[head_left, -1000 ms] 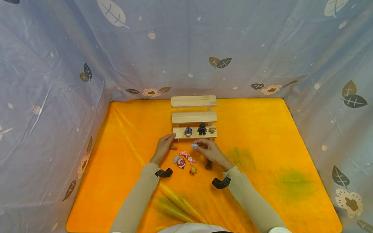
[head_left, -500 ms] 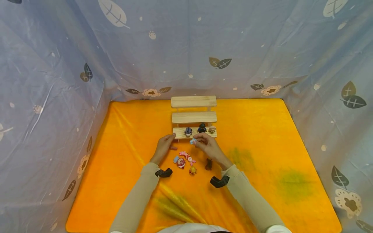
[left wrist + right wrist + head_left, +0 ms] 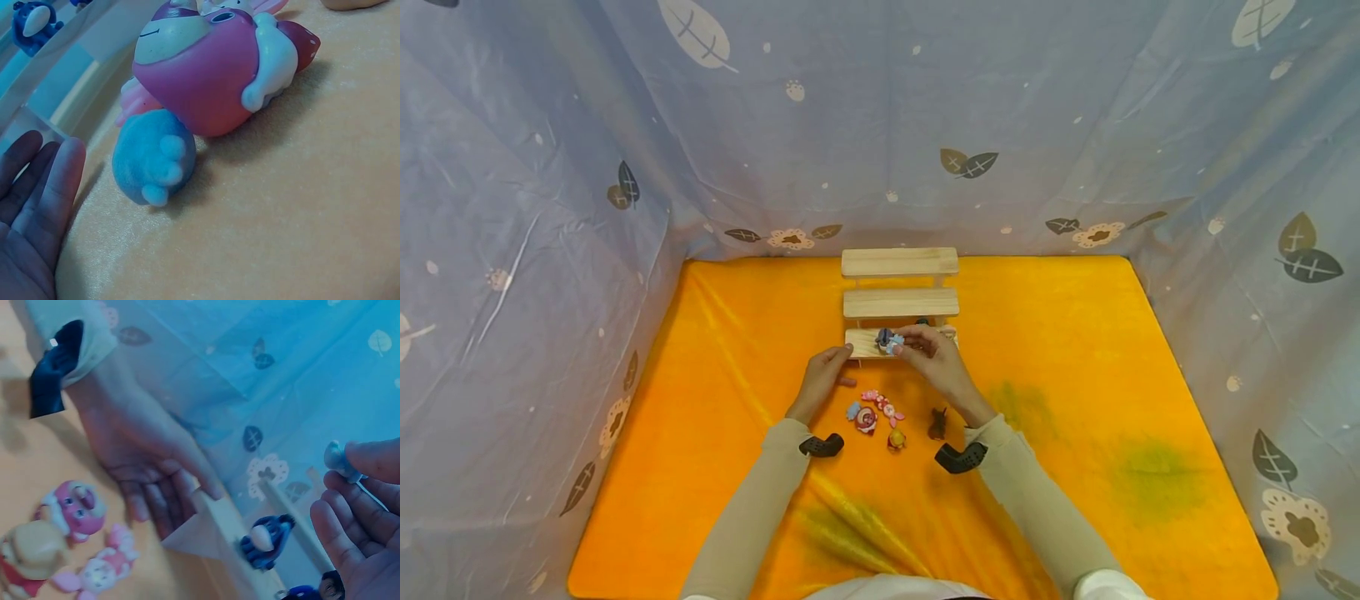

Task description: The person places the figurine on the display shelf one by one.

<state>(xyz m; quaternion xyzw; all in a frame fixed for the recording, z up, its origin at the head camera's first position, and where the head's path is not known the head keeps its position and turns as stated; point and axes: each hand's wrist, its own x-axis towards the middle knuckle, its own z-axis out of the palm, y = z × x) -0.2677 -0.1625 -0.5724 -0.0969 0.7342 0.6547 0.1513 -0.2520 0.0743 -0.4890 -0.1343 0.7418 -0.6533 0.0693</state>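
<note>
My right hand [image 3: 942, 367] pinches a small light-blue figurine [image 3: 337, 456] between thumb and fingers, over the lowest step of a wooden three-step stand [image 3: 861, 340]. In the head view the figurine overlaps a purple-grey donkey-like figurine [image 3: 265, 540] standing on that step. Behind the right hand, a black-haired figurine [image 3: 922, 321] and a pale figurine [image 3: 951, 331] are mostly hidden. At the step's left end is my left hand [image 3: 822, 379], its thumb touching the board's corner. Its other fingers extend loosely beside the stand's side in the left wrist view.
On the orange cloth [image 3: 737, 333] in front of the stand lie a magenta figurine [image 3: 866, 419], a blue rounded piece [image 3: 147, 162], a pink-and-white figurine [image 3: 887, 407], a yellow-topped figurine [image 3: 897, 439] and a dark brown figurine [image 3: 937, 423]. A patterned curtain [image 3: 850, 125] surrounds the cloth.
My right hand has moved forward with the light-blue figurine, from in front of the stand to over the lowest step. My left hand has stayed at the step's left end.
</note>
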